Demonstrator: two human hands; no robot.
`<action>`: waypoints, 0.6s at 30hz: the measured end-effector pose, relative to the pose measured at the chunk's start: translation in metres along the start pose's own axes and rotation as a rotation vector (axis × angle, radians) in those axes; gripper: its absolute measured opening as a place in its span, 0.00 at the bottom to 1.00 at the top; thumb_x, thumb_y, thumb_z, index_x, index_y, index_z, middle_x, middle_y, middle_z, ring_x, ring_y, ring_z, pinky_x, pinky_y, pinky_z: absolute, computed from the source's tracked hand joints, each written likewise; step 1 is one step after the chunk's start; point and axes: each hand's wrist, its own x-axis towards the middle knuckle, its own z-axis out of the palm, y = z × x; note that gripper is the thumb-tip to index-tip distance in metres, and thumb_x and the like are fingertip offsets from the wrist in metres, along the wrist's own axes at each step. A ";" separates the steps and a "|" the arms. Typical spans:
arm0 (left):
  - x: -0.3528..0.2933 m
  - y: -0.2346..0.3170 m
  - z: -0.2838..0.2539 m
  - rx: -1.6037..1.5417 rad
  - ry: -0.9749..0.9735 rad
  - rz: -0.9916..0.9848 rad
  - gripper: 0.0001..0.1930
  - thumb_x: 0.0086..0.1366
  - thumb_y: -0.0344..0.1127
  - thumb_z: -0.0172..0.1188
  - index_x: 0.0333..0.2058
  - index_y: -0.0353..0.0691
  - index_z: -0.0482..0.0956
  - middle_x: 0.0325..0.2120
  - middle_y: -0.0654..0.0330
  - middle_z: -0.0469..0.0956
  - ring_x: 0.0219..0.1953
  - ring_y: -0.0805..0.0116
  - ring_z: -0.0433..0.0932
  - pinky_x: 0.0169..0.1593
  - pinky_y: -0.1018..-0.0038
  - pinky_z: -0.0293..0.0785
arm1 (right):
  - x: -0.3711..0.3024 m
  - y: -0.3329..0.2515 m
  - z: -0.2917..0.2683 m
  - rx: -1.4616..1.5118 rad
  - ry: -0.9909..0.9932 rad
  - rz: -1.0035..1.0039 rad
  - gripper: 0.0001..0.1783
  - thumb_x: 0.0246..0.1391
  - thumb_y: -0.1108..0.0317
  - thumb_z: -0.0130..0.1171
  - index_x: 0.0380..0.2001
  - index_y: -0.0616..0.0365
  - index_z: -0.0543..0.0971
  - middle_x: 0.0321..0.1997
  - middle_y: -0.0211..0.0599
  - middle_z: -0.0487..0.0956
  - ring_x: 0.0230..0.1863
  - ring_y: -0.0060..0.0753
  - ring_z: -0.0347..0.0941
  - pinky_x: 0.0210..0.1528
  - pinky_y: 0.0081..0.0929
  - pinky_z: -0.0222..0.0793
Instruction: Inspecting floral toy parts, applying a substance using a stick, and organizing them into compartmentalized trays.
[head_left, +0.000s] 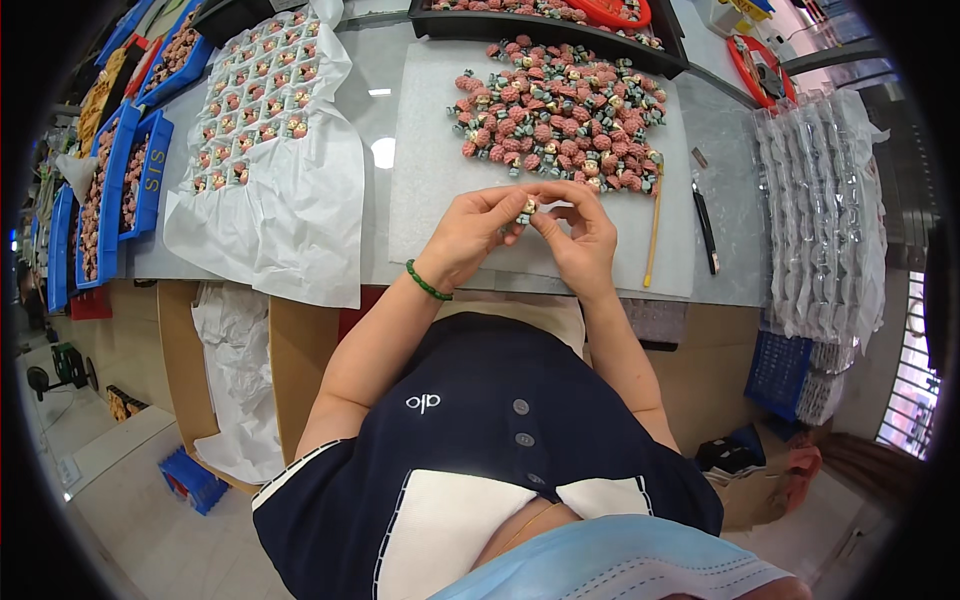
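Both of my hands meet at the near edge of a white foam sheet (425,130), around one small figurine (528,206) with a pale face and grey-blue lower part. My left hand (478,226) pinches it between thumb and fingers. From the other side, the thumb and fingers of my right hand (580,236) close on it too. Just beyond my fingers lies a loose heap of similar pink-topped figurines (570,115). Farther left, a compartment tray (262,88) holds figurines in rows, with white tissue paper (275,215) spread over its near part.
A yellow-tipped thin stick (654,230) and a black pen-like tool (706,228) lie to the right. Stacked clear plastic trays (825,210) stand at the far right. Blue bins (105,190) of parts line the left. At the back sits a black tray (560,30).
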 end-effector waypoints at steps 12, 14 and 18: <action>0.000 -0.011 -0.004 -0.042 0.093 0.132 0.13 0.56 0.31 0.57 0.40 0.33 0.72 0.27 0.66 0.73 0.27 0.80 0.69 0.31 0.85 0.66 | -0.016 0.007 0.008 0.206 0.143 0.086 0.09 0.47 0.79 0.55 0.34 0.68 0.72 0.35 0.38 0.73 0.33 0.25 0.72 0.34 0.18 0.71; -0.004 -0.007 -0.001 -0.073 0.077 0.108 0.12 0.56 0.29 0.55 0.40 0.33 0.72 0.30 0.64 0.73 0.29 0.79 0.69 0.35 0.83 0.67 | -0.015 0.006 0.004 0.094 0.140 -0.022 0.09 0.46 0.80 0.56 0.34 0.68 0.73 0.37 0.39 0.72 0.34 0.25 0.72 0.36 0.18 0.71; -0.005 -0.005 -0.006 -0.148 -0.011 0.084 0.10 0.55 0.26 0.53 0.38 0.35 0.71 0.37 0.59 0.73 0.36 0.76 0.70 0.42 0.79 0.67 | -0.015 0.006 0.001 -0.122 0.103 -0.193 0.16 0.43 0.83 0.57 0.39 0.68 0.71 0.39 0.40 0.71 0.38 0.26 0.71 0.40 0.20 0.71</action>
